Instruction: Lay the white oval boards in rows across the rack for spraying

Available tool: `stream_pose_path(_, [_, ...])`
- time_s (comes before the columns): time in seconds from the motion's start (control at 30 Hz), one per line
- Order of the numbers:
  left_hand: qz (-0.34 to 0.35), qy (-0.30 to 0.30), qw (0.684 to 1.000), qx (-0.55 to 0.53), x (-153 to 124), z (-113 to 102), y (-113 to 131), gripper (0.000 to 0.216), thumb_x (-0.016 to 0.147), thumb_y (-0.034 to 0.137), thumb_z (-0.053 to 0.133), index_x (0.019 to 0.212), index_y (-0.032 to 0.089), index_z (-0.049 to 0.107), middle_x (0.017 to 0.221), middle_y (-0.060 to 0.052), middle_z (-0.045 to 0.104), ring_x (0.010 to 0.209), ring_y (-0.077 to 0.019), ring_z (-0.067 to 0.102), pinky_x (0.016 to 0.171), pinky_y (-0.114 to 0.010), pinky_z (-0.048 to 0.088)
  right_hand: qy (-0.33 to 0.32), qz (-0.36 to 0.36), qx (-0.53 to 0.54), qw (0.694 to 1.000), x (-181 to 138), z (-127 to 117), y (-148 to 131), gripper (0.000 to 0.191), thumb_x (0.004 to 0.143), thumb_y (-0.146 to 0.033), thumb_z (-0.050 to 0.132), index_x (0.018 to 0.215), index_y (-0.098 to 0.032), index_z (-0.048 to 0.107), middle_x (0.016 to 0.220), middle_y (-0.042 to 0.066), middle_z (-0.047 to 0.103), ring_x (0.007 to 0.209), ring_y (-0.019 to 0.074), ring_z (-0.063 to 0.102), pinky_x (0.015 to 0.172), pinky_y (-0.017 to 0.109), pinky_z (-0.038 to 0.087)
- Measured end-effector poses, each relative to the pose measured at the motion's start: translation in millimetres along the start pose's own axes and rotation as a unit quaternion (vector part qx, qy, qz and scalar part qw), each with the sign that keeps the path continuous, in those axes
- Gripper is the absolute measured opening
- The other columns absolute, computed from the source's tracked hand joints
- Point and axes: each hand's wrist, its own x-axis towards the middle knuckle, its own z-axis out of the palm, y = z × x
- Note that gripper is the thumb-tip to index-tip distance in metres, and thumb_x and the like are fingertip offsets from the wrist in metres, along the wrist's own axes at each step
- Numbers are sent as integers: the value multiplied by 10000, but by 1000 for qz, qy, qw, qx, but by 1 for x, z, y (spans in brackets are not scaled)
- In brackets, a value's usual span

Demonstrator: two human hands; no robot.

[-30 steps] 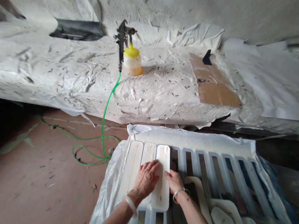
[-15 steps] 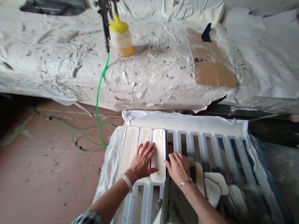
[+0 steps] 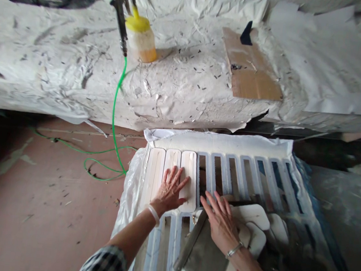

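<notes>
We judge the step as panel positioning, with the left hand's (image 3: 168, 195) fingers splayed flat on white panels (image 3: 190, 164) atop the slatted rack (image 3: 210, 172), the right hand's (image 3: 222, 224) fingers extended, grasping nothing, above grey sheeting (image 3: 201, 257), and edge alignment needed next.

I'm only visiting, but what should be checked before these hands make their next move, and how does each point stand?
1. Three long, white, round-cornered strips side by side on the pale slatted rack: ok.
2. Left hand spread across the middle and right-hand strips: ok.
3. Right hand touching the flat dark-grey sheet beneath it: cannot tell.
4. Loose white round-cornered panels neatly separated: not ok, they overlap in a pile.
5. Thin green hose clear of both hands: ok.
6. Dark spray gun with its yellow-lidded translucent bottle away from the hands: ok.
</notes>
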Motion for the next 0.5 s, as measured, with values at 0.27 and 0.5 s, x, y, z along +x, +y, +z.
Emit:
stream_pose_path(0.27, [63, 30, 997, -36, -8, 4, 5, 622, 829, 323, 678, 1398, 210, 453, 1543, -76, 360, 1469, -290, 211, 1206, -567, 182, -191, -184, 46, 963, 15, -24, -12, 523, 758, -137, 551, 1281, -122, 577, 1433, 144, 468, 1419, 316, 265, 1208, 521, 119])
stream_pose_path(0.5, [106, 35, 990, -81, -16, 15, 16, 350, 918, 172, 502, 1259, 147, 575, 1391, -109, 530, 1356, -236, 417, 1158, -431, 355, -176, -156, 57, 970, -54, -35, 5, 759, 671, -70, 576, 1407, -215, 464, 1557, 73, 313, 1468, 287, 138, 1207, 533, 95])
